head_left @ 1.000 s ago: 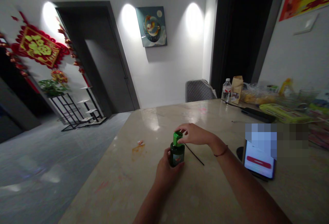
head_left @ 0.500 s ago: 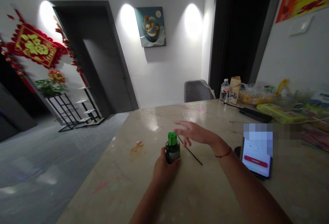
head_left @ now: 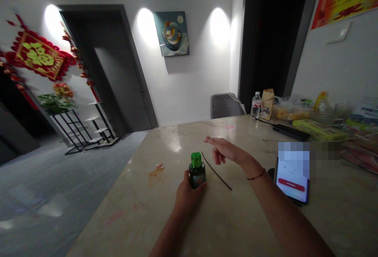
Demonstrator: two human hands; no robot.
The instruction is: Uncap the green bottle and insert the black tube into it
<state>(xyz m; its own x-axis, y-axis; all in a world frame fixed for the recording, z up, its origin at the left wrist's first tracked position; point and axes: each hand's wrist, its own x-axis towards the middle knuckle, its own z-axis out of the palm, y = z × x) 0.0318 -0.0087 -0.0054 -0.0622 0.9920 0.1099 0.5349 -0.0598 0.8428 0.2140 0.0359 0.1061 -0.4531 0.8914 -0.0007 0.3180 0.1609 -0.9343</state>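
In the head view my left hand (head_left: 189, 194) is wrapped around a small dark bottle (head_left: 197, 175) with a ribbed green cap (head_left: 196, 159). The bottle stands upright on the stone-topped table (head_left: 224, 225). Up and to the right of the cap, my right hand (head_left: 226, 149) hovers with nothing in it. Its upper fingers reach out to the left while the lower ones bend downward. A thin black stick (head_left: 217, 173), slightly bent at its far end, lies on the table between the bottle and my right forearm.
A lit phone (head_left: 293, 178) leans at the right. Behind it are a black power strip (head_left: 291, 132), a yellow-green pack (head_left: 319, 130), a water bottle (head_left: 256, 105) and a paper bag (head_left: 267, 104). An orange smear (head_left: 155, 173) marks the table at left. A grey chair (head_left: 226, 106) stands beyond.
My right hand has drawn slightly to the right, away from the cap, and its lower fingers are more curled. My left hand still holds the bottle in place. The view has shifted slightly.
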